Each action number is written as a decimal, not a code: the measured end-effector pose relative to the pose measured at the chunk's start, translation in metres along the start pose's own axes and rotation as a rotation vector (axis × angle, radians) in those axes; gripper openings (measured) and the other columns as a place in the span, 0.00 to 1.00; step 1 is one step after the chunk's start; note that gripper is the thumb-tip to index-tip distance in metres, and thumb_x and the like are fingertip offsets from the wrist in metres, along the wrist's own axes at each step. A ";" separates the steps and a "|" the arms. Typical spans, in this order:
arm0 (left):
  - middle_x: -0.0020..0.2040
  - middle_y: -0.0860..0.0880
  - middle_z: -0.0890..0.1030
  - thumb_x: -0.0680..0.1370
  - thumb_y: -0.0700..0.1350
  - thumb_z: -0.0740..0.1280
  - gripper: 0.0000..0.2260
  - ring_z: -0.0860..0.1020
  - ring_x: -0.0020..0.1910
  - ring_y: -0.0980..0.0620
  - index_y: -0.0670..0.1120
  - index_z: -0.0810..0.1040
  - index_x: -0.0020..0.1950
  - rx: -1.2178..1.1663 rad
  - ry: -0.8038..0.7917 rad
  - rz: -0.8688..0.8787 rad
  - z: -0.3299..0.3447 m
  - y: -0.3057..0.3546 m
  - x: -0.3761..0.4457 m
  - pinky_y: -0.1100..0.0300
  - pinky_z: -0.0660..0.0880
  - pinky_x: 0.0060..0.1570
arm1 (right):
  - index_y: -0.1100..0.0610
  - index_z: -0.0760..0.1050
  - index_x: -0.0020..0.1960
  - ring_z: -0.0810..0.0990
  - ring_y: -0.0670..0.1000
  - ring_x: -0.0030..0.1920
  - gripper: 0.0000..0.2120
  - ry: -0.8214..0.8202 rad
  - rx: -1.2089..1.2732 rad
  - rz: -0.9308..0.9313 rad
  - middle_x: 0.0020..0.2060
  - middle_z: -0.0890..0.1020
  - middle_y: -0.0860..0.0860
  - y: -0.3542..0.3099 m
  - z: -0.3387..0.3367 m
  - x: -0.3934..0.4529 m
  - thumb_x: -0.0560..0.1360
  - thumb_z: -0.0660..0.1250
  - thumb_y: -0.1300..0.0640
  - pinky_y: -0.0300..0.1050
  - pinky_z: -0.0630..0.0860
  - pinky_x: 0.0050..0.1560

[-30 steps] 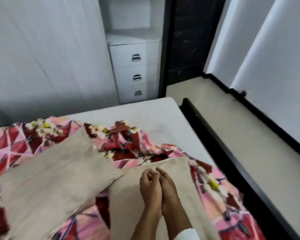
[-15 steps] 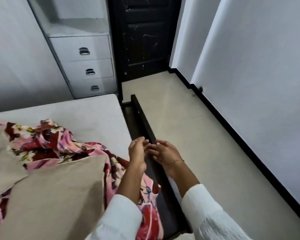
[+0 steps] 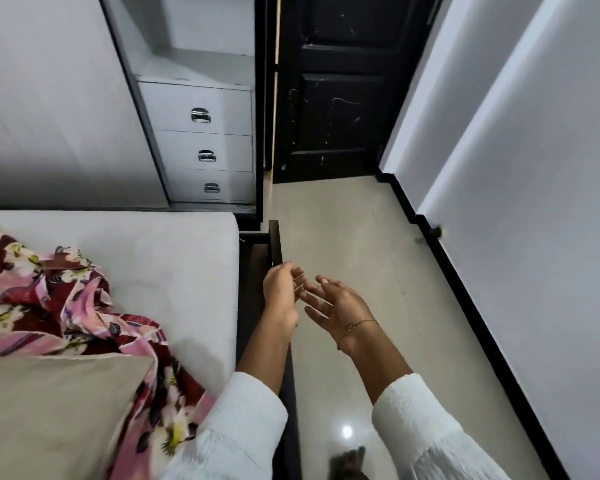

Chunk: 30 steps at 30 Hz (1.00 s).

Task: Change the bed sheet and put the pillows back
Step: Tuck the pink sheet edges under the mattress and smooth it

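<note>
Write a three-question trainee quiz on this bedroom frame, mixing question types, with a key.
1. True or false: the floral sheet covers the whole mattress.
2. How many drawers does the white cabinet show? A) two B) three C) four
3. Fill in: the left hand and right hand hold ____.

Key: 1 false, it lies bunched, leaving mattress bare; 2 B; 3 nothing, both hover over the bed frame and floor.

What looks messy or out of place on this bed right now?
The floral sheet lies bunched in a heap on the near side, leaving the mattress bare toward the drawers. A beige pillow sits on top of the crumpled sheet. Both hands are off the bed and hold nothing.
</note>
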State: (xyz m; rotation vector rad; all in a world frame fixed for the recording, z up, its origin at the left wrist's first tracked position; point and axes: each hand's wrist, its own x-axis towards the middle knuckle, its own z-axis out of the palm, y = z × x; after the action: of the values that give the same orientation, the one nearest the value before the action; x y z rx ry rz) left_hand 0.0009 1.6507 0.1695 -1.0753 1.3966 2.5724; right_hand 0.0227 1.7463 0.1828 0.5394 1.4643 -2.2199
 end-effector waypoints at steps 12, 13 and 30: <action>0.39 0.49 0.77 0.79 0.42 0.59 0.08 0.75 0.36 0.55 0.47 0.73 0.42 -0.258 0.351 0.126 0.120 0.076 0.148 0.64 0.69 0.39 | 0.57 0.73 0.52 0.80 0.51 0.44 0.07 -0.302 -0.209 0.203 0.45 0.81 0.53 -0.162 0.031 0.237 0.80 0.57 0.56 0.42 0.73 0.43; 0.39 0.49 0.77 0.79 0.42 0.59 0.07 0.75 0.37 0.55 0.47 0.73 0.43 -0.270 0.375 0.149 0.124 0.083 0.159 0.63 0.70 0.39 | 0.57 0.73 0.52 0.80 0.51 0.45 0.07 -0.341 -0.215 0.229 0.46 0.81 0.54 -0.168 0.041 0.249 0.80 0.58 0.56 0.42 0.74 0.43; 0.41 0.48 0.78 0.80 0.42 0.59 0.04 0.76 0.38 0.53 0.45 0.72 0.49 -0.965 0.961 0.456 0.140 0.219 0.331 0.63 0.72 0.38 | 0.55 0.72 0.43 0.82 0.44 0.27 0.14 -0.949 -0.586 0.582 0.26 0.82 0.47 -0.225 0.261 0.471 0.81 0.52 0.51 0.40 0.75 0.36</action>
State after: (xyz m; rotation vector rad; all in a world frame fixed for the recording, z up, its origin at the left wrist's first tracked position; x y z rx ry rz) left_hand -0.4010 1.5283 0.1884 -2.6264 0.2438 3.2931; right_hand -0.5154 1.5206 0.1982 -0.2529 1.1206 -1.1922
